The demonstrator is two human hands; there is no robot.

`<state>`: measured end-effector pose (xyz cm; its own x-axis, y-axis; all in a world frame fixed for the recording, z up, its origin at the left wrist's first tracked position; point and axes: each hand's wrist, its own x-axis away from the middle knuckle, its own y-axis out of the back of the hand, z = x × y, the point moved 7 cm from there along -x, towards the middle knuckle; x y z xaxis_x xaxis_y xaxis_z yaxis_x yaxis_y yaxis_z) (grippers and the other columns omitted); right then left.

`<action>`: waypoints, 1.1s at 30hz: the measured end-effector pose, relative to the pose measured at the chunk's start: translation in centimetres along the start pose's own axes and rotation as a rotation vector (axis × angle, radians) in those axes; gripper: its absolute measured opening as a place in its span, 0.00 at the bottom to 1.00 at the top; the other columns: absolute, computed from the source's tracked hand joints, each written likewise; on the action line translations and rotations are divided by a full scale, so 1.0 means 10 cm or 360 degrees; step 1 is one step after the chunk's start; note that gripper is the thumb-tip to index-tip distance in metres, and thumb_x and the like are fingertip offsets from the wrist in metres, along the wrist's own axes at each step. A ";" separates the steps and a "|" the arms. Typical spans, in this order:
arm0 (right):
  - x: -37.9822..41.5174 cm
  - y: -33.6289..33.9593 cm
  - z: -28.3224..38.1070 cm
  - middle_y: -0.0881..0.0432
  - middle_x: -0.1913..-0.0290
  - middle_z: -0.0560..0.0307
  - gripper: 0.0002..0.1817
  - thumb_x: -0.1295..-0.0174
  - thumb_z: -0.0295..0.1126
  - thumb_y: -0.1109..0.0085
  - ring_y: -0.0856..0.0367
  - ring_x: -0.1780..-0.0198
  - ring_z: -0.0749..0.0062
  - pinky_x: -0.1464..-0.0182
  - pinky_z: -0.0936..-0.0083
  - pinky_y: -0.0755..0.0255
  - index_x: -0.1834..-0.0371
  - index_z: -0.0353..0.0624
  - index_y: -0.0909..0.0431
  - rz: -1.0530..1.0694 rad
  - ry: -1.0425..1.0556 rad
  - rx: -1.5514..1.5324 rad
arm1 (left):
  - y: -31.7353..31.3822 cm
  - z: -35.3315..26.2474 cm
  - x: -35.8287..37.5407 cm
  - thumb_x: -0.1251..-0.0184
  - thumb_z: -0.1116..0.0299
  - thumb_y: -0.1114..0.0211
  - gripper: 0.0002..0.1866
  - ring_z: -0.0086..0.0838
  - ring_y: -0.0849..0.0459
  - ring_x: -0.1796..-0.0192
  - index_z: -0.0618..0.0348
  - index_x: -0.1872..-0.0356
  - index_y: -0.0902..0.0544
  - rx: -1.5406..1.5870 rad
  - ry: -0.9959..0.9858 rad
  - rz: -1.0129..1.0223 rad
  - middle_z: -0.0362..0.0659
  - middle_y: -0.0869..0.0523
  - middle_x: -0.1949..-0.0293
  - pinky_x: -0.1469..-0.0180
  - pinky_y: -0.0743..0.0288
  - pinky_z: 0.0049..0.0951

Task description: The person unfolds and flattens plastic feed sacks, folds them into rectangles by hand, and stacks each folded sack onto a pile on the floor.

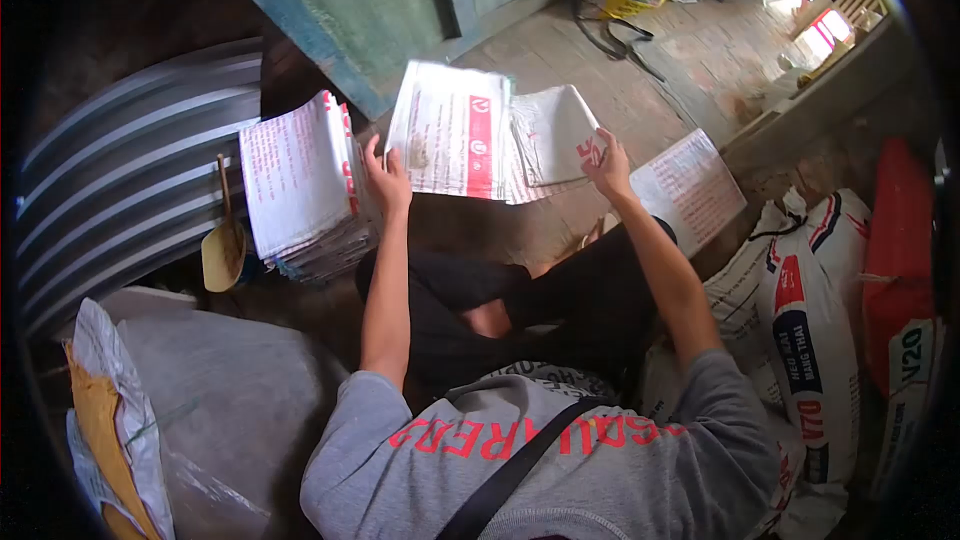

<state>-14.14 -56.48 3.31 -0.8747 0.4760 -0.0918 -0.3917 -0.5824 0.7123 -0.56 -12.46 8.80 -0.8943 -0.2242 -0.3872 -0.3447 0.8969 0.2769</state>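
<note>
A flat white woven sack (440,130) with a red printed band stretches between my two hands over the floor in front of my crossed legs. At its left edge is my left hand (388,180), thumb on the sack and forefinger sticking out to the side. My right hand (608,165) pinches the right edge, where a folded part (548,130) with red letters lies over the rest. Just left of my left hand stands a thick stack of folded sacks (295,165). Beyond my right forearm lies another flat printed sack (690,190).
Corrugated metal sheeting (140,150) and a yellowish scoop with a wooden handle (222,255) are at left. A green-blue wooden panel (370,0) rises ahead. Full feed bags (815,320) and a red bag (895,260) crowd the right side. A large grey bag (230,400) sits lower left.
</note>
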 end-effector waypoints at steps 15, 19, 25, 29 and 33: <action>0.31 -0.93 -0.05 0.27 0.44 0.52 0.36 0.60 0.51 0.23 0.27 0.40 0.53 0.46 0.56 0.25 0.45 0.54 0.23 0.0644 0.0511 0.0788 | -0.92 0.48 1.37 0.50 0.54 0.25 0.24 0.41 0.23 0.41 0.47 0.51 0.17 -0.0974 -0.0588 0.1599 0.44 0.22 0.47 0.41 0.28 0.42; 0.26 -1.01 -0.16 0.22 0.52 0.48 0.23 0.46 0.45 0.34 0.21 0.48 0.50 0.49 0.56 0.24 0.47 0.53 0.23 0.0547 0.0680 0.0770 | -0.96 0.59 1.33 0.43 0.59 0.28 0.17 0.41 0.21 0.44 0.48 0.53 0.17 -0.0919 -0.0560 0.1652 0.40 0.21 0.48 0.44 0.25 0.40; -0.12 -0.54 -0.30 0.18 0.63 0.36 0.17 0.33 0.44 0.53 0.19 0.59 0.35 0.54 0.48 0.28 0.57 0.42 0.25 0.0050 -0.0196 0.0249 | -0.86 0.68 1.09 0.31 0.60 0.38 0.11 0.45 0.15 0.59 0.54 0.56 0.19 -0.0465 0.0074 0.1334 0.47 0.14 0.63 0.57 0.23 0.40; -0.53 0.11 -0.89 0.19 0.59 0.31 0.19 0.32 0.44 0.57 0.20 0.54 0.37 0.52 0.50 0.29 0.57 0.37 0.25 -0.0800 -0.0636 -0.0455 | -0.21 0.57 0.50 0.24 0.56 0.46 0.18 0.40 0.18 0.64 0.64 0.58 0.26 -0.0306 -0.0001 0.0098 0.53 0.19 0.68 0.61 0.27 0.39; -0.45 0.76 -1.66 0.17 0.56 0.38 0.20 0.33 0.44 0.55 0.18 0.55 0.45 0.52 0.55 0.27 0.55 0.37 0.23 -0.1472 -0.1260 -0.0954 | 0.50 0.17 0.26 0.21 0.63 0.51 0.17 0.46 0.19 0.56 0.72 0.51 0.31 -0.0188 0.0023 -0.0716 0.59 0.21 0.60 0.51 0.26 0.40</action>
<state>-17.94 -73.98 -2.46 0.0922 0.9758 0.1984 -0.9820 0.0561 0.1801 -4.10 -7.95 7.70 -0.6519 -0.5872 -0.4798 -0.7288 0.6598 0.1828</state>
